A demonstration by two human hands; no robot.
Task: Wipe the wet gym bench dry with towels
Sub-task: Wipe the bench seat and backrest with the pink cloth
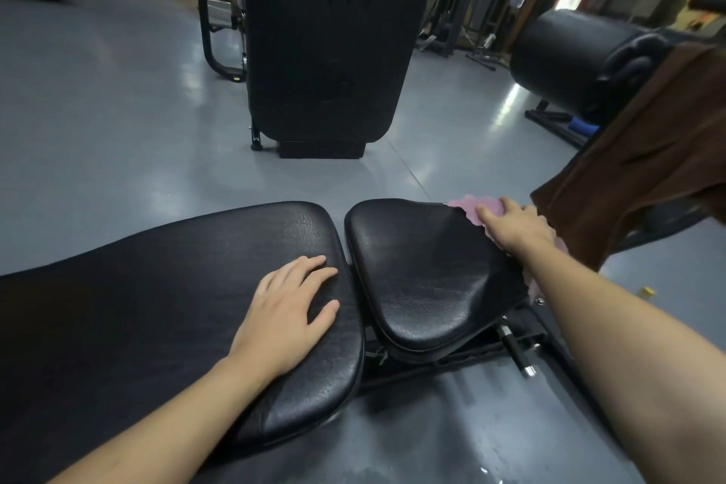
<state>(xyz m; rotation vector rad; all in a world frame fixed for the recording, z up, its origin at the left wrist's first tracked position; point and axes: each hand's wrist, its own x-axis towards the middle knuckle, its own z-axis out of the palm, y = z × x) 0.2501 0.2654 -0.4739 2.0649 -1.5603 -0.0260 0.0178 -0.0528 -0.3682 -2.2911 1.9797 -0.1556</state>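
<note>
Pink towel [471, 208] sits on the seat pad's [428, 279] far right edge, pressed under the right hand [514, 226]; left hand [288, 316], released and flat, steadies the back pad [157, 306]. Wiping underway; next, sweep across the seat.

The left hand [288, 316] lies flat on the back pad [157, 287]. Right of it sits the seat pad [424, 279], its far right edge under a towel [467, 204] beneath the right hand [514, 226]. A cloth [648, 169] hangs beyond.
</note>
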